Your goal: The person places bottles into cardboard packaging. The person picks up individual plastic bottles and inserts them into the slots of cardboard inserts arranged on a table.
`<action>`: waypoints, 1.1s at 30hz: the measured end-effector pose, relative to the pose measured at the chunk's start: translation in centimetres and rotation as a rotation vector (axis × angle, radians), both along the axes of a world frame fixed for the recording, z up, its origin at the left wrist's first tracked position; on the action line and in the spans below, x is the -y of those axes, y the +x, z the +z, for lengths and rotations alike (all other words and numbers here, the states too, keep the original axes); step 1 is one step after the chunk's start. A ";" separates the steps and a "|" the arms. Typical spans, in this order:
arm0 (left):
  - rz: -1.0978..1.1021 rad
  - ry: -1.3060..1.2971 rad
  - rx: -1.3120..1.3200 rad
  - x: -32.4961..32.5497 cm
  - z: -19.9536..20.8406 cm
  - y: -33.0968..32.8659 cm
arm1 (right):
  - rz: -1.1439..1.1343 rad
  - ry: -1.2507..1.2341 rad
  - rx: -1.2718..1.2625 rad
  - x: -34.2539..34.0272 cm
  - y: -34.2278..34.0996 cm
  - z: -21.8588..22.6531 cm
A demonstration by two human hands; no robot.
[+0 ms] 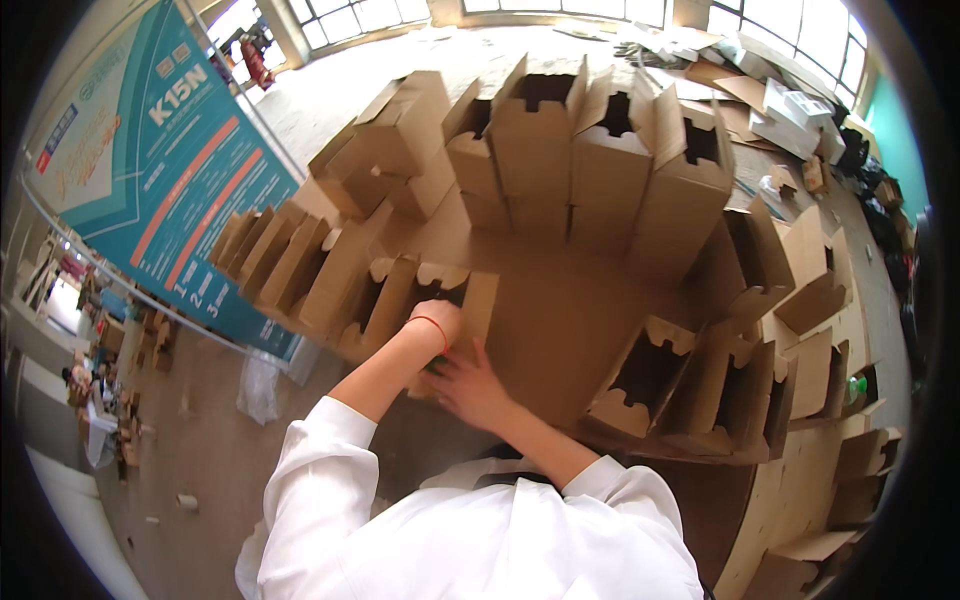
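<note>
An upright, open-topped brown cardboard box (480, 300) stands at the table's near left edge, one flap standing up on its right. My left hand (437, 320), with a red cord round the wrist, is at the box's open top; its fingers point down and are hidden. Lower down, my right hand (470, 388) lies against the near side of the same box with its fingers apart. A small green patch (437, 366) shows beside the right fingertips; what it is I cannot make out.
More open boxes (300, 255) line the table's left side. Tall boxes (540, 140) stand at the back, others (690, 390) at the right. The brown tabletop (560, 320) lies between them. A teal banner (190, 170) stands at the left. Flattened cardboard and foam (780, 105) lie at the far right.
</note>
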State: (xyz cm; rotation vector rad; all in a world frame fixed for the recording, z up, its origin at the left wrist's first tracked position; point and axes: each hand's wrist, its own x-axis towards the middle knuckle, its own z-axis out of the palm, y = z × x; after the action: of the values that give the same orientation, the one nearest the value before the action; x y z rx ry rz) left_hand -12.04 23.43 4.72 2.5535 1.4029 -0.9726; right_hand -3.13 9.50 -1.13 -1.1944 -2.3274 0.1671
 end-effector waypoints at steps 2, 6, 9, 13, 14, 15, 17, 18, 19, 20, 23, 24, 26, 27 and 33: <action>0.050 -0.294 -0.323 -2.6 -1.1 1.0 | 0.033 -0.119 0.079 -0.1 -0.4 -0.3; 0.192 -0.196 -0.321 -4.7 -9.6 -1.5 | 0.012 -0.125 0.192 -0.3 -0.5 -0.6; 0.469 0.036 -0.029 -4.8 -14.6 -4.6 | -0.006 0.027 -0.012 -0.1 -1.1 -2.4; 0.677 0.050 0.208 -4.3 -15.3 -5.3 | -0.003 0.080 -0.040 -0.5 -1.0 -3.1; 0.637 0.051 0.213 -3.8 -14.9 -5.1 | 0.017 0.077 -0.016 -0.6 -0.9 -3.3; 0.593 0.057 0.218 -2.7 -13.0 -4.4 | 0.034 0.079 0.008 -0.9 -0.6 -3.3; 0.572 0.033 0.341 -2.5 -10.3 -4.6 | 0.070 0.023 -0.014 -1.3 -0.3 -2.9; 0.597 -0.005 0.453 -2.7 -9.5 -6.1 | 0.099 -0.013 -0.027 -1.2 -0.3 -2.7; 0.614 -0.051 0.564 -2.5 -8.8 -6.7 | 0.108 -0.001 -0.058 -1.3 -0.2 -2.8; 0.748 -0.214 0.692 -0.5 -3.0 -4.4 | 0.095 0.006 -0.089 -1.5 0.6 -3.3; 1.065 -0.803 1.108 -0.6 -0.3 -7.0 | 0.055 -0.094 -0.058 -1.2 1.1 -1.7; 1.171 -0.982 1.232 0.0 1.0 -7.7 | 0.033 -0.152 -0.029 -1.0 1.3 -1.1; 0.970 -1.190 1.455 1.5 3.8 -7.0 | -0.076 0.014 -0.119 -0.3 1.6 -2.1; 0.937 -1.252 1.526 2.5 4.9 -6.5 | -0.115 0.058 -0.154 0.6 2.1 -1.8; 0.610 -1.424 1.516 8.7 10.5 -0.4 | -0.444 0.231 -0.222 11.3 10.5 9.6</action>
State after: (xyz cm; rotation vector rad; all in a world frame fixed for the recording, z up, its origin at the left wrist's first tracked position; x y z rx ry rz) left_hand -12.41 14.75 15.26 0.9461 0.4512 0.2294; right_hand 7.38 -1.78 8.51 -1.4534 -1.7879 -0.1181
